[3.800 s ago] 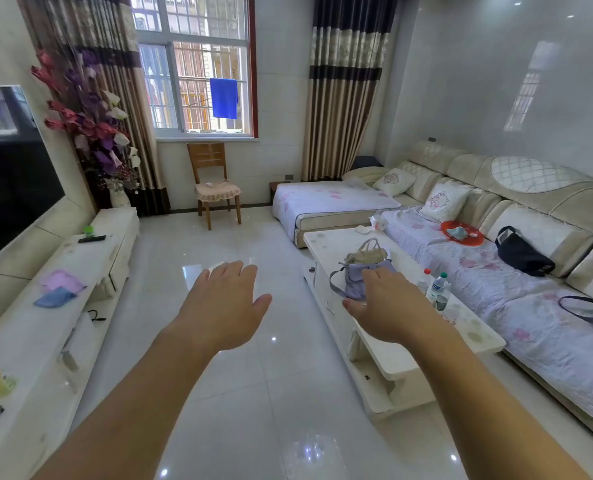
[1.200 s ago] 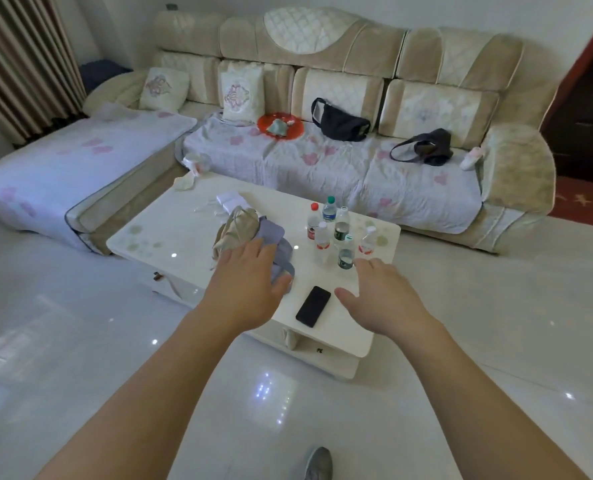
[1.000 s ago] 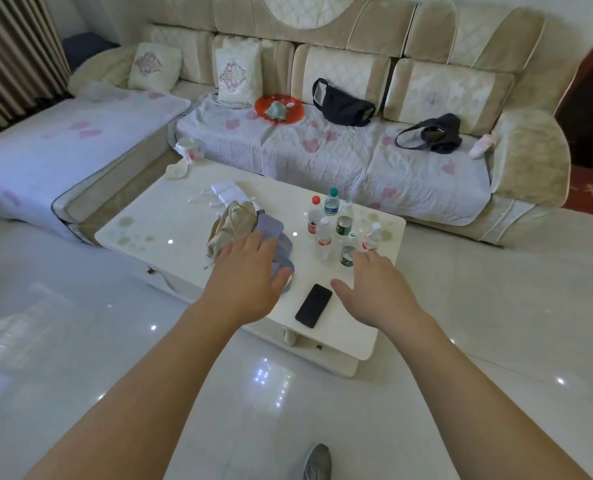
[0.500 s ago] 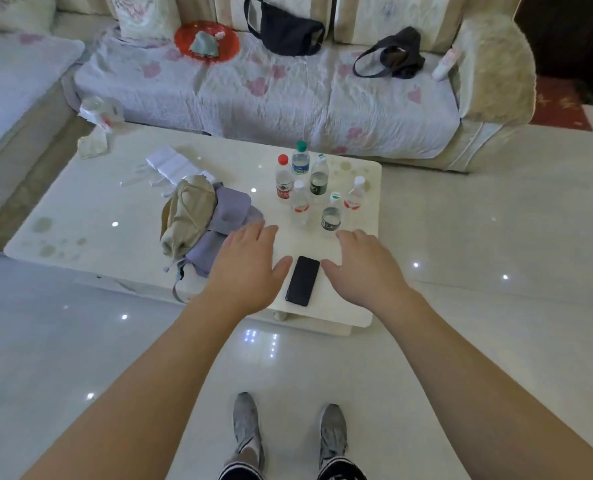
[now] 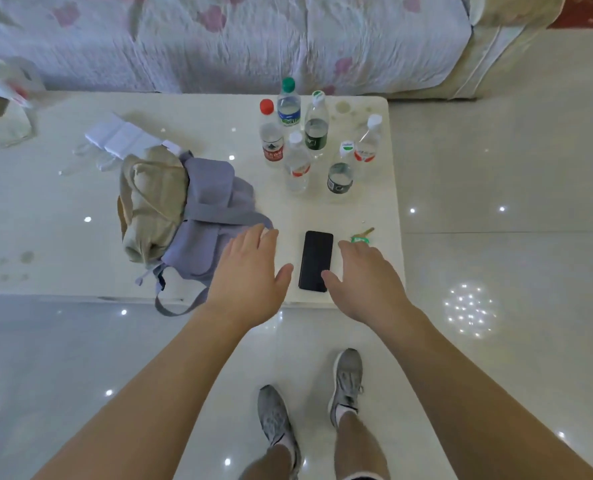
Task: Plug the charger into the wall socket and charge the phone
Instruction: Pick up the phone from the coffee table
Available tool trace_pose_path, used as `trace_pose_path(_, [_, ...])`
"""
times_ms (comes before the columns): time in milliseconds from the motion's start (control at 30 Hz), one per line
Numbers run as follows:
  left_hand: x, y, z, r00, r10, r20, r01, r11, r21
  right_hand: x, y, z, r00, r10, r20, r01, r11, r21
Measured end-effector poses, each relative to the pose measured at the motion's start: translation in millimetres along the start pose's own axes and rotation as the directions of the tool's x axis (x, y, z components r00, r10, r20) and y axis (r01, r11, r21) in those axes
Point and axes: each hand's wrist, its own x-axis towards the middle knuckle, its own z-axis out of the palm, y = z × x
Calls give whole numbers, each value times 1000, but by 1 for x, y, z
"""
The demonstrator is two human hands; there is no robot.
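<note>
A black phone [image 5: 315,259] lies face up near the front right corner of the white coffee table [image 5: 63,216]. My left hand [image 5: 251,275] hovers open just left of it, fingers spread, over the edge of a purple bag [image 5: 206,220]. My right hand [image 5: 362,282] is open just right of the phone, its thumb at the phone's lower right corner. Neither hand holds anything. No charger or wall socket is visible.
Several water bottles [image 5: 305,143] stand behind the phone. A key with a green tag [image 5: 361,237] lies right of it. A beige bag [image 5: 153,202] and white packets [image 5: 118,136] sit further left. The sofa [image 5: 253,39] runs behind the table. My feet [image 5: 309,403] stand on glossy floor tiles.
I have walked up to the table and the view has tilted down. Both hands have come closer to the phone and now flank it.
</note>
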Motion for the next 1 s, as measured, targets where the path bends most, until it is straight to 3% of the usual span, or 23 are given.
trace_pose_path(233, [44, -14, 82, 1000, -18, 13, 17, 999, 42, 55, 33, 65, 1000, -4, 21, 4, 1000, 25])
trace_pose_path(733, [89, -12, 255, 993, -91, 76, 97, 992, -81, 169, 96, 165, 997, -82, -7, 82, 997, 11])
trace_pose_path(1000, [110, 2, 297, 950, -300, 83, 300, 954, 14, 212, 101, 181, 995, -104, 3, 104, 995, -2])
